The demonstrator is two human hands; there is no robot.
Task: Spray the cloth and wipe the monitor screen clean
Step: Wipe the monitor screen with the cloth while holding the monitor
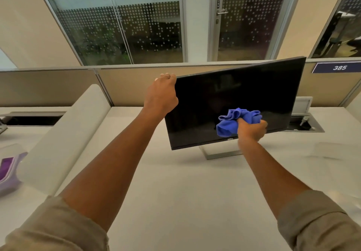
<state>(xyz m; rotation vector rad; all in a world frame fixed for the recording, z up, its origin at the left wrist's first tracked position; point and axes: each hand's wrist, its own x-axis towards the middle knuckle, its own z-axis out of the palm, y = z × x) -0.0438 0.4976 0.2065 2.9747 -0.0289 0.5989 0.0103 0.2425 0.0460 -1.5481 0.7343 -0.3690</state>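
Both arms are out over the white desk [175,182], sleeves rolled to the elbow. The left hand [163,94] is clamped on the monitor [234,98] at its upper left corner, fingers hooked over the top edge, thumb down the side. The monitor sits at about one o'clock from the middle of the view, tilted so its right end rides higher than its left, the screen dark and switched off. Its silver stand [220,152] pokes out underneath, planted on the desk.

Over to the right hand [252,128]: it's balled into a fist around a bunched blue cloth [232,121], and the cloth is pressed flat against the glass low on the screen, just above the bottom bezel, right of centre. Loose folds spill out at ten and twelve o'clock from the knuckles.

Behind the monitor, a beige partition [127,86]. At three o'clock from the screen, an open cable hatch [304,123] in the desk. Far left, at nine o'clock, something purple [9,170], partly cut off.
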